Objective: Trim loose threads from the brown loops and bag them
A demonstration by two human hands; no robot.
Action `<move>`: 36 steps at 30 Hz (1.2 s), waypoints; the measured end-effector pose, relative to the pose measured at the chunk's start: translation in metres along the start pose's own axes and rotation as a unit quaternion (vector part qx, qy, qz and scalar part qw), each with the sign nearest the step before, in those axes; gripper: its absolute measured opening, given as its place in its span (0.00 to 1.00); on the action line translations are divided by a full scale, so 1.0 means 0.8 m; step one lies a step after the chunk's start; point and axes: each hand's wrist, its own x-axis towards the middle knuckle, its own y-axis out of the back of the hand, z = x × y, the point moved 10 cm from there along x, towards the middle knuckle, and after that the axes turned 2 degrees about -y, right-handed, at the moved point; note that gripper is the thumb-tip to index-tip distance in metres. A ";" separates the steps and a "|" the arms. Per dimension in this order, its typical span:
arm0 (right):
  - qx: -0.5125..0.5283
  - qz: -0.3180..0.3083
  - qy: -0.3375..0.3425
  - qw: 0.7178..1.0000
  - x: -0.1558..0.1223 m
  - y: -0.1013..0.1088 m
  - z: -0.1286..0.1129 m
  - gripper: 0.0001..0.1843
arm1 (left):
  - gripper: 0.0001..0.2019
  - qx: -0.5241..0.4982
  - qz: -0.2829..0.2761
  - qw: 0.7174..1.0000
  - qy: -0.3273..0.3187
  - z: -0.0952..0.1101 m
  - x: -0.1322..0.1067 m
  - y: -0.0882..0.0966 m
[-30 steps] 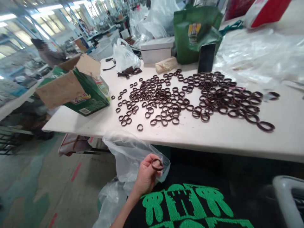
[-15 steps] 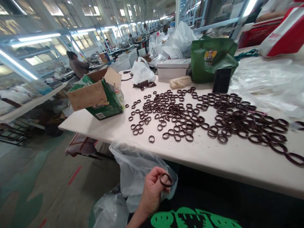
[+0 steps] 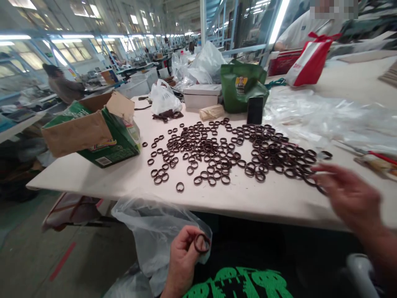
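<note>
My left hand [image 3: 183, 254] is closed, pinching a dark brown ring-shaped loop [image 3: 201, 243] between thumb and fingers, low in front of the table edge. A translucent plastic bag [image 3: 149, 231] hangs from the edge beside and behind that hand. Over the table at the right, my right hand [image 3: 350, 196] reaches to the end of a spread of similar brown loops [image 3: 276, 155]. Its fingertips are blurred and overlap the outermost loops, so their grip cannot be made out. Several loops lie heaped, while a single one [image 3: 180, 187] sits apart near the front edge.
An opened green carton [image 3: 114, 142] stands at the table's left. Along the back are a white box [image 3: 201, 97], a green bag [image 3: 240, 87] and a phone [image 3: 255, 110]. Plastic sheets [image 3: 328, 116] and a red-handled tool [image 3: 383, 156] lie right. Co-workers are in the background.
My right hand has come into view at the right, at the loops. My left hand still holds its loop. The view has turned right, so everything on the table appears farther left.
</note>
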 end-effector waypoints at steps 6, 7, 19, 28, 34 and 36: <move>0.295 -0.330 0.293 0.847 -0.123 -0.143 -0.248 0.26 | 0.17 0.081 -0.031 0.996 -0.027 0.007 0.001 0.001; 0.292 -0.323 0.322 0.841 -0.131 -0.151 -0.272 0.25 | 0.17 0.099 -0.038 0.994 -0.037 0.009 0.001 0.006; 0.328 -0.267 0.329 0.844 -0.132 -0.184 -0.321 0.15 | 0.15 0.026 0.049 0.996 -0.070 -0.005 0.000 0.064; 0.228 -0.580 0.070 0.779 -0.147 -0.346 -0.321 0.10 | 0.07 0.100 0.019 0.954 -0.282 0.069 -0.017 0.046; -0.046 -0.647 0.334 0.684 -0.232 -0.399 -0.356 0.09 | 0.13 0.042 0.155 0.948 -0.276 0.073 -0.022 0.109; -0.048 -0.635 0.348 0.688 -0.242 -0.408 -0.361 0.08 | 0.18 0.000 0.203 0.958 -0.202 0.054 -0.023 0.142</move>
